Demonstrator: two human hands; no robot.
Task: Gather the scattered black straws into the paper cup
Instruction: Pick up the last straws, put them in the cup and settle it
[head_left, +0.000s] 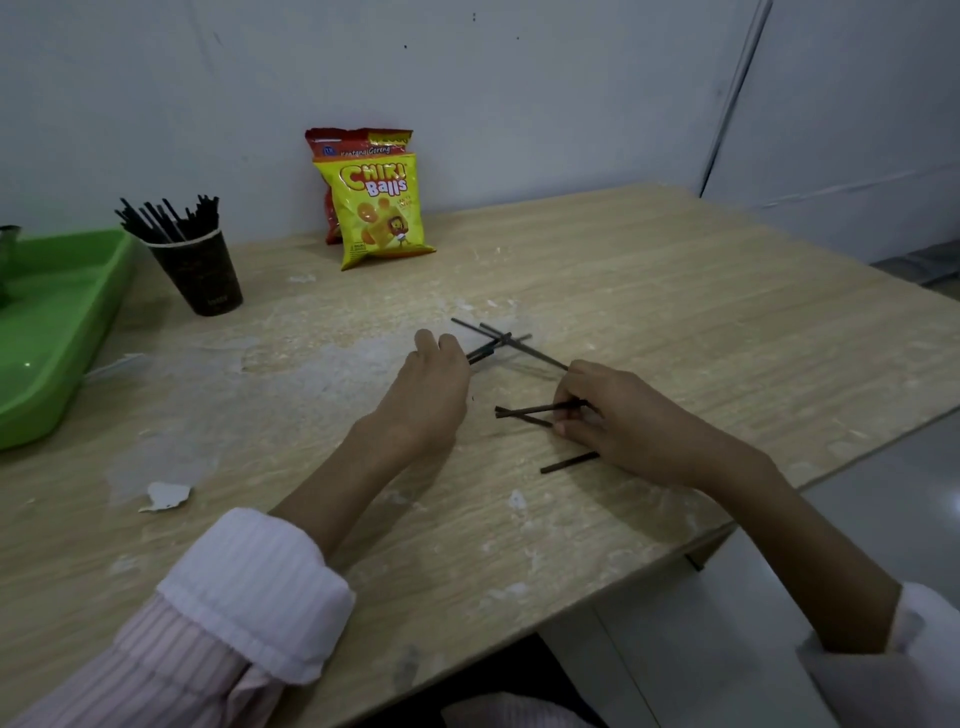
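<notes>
A dark paper cup (200, 275) stands at the table's left rear, with several black straws (169, 218) sticking out of it. More black straws lie crossed on the table's middle (511, 343). My left hand (428, 384) grips the near ends of a couple of those crossed straws. My right hand (623, 421) pinches two straws (524, 413) that point left and lie low over the tabletop. One more straw (566, 462) lies on the table under my right wrist.
A green tray (57, 322) sits at the left edge beside the cup. Two snack bags (376, 208) lean against the back wall. A torn scrap of paper (166, 496) lies near the front left. The table's right edge (831, 473) runs close to my right arm.
</notes>
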